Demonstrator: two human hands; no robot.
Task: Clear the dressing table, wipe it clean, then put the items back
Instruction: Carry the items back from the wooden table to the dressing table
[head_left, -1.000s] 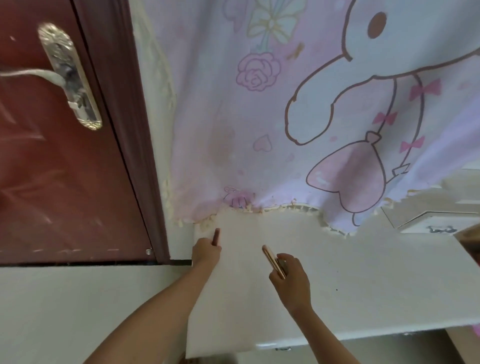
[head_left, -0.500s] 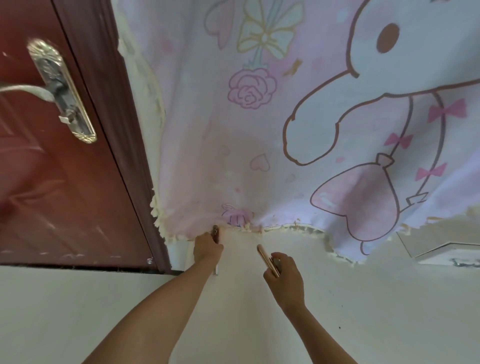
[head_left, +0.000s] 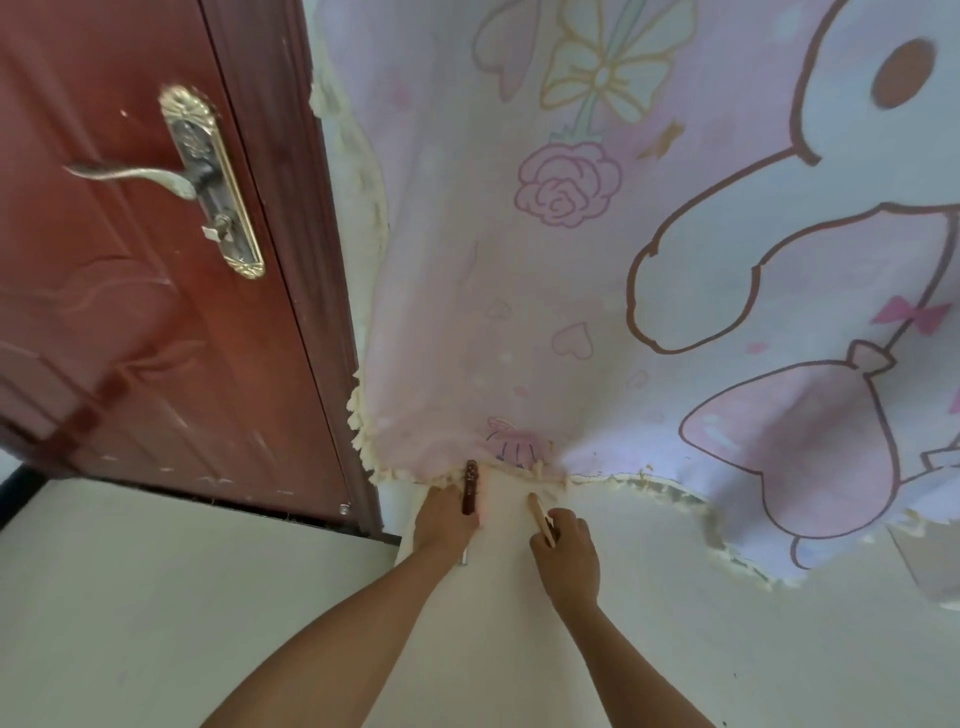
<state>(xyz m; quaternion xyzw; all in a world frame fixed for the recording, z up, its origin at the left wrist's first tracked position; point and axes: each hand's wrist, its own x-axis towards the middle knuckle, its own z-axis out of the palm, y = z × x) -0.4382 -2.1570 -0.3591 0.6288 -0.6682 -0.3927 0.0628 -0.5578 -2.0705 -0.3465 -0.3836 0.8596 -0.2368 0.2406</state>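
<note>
The white dressing table (head_left: 649, 639) fills the lower right of the head view. My left hand (head_left: 441, 525) is at its far left corner, shut on a dark red stick-shaped item (head_left: 470, 488) that points up to the hem of the cloth. A small silvery end (head_left: 464, 557) shows below that hand. My right hand (head_left: 566, 556) is a little to the right, shut on a slim rose-gold tube (head_left: 540, 517) tilted up to the left. The two hands are apart.
A pink cartoon-rabbit cloth (head_left: 649, 260) with a fringed hem hangs over the back of the table. A dark red door (head_left: 130, 312) with a metal lever handle (head_left: 156, 179) stands at the left. Pale floor (head_left: 156, 597) lies below the door.
Both hands have moved forward with their items to the back of the table, near the cloth's hem. The view has come closer and tilted, so the table's front edge is out of sight.
</note>
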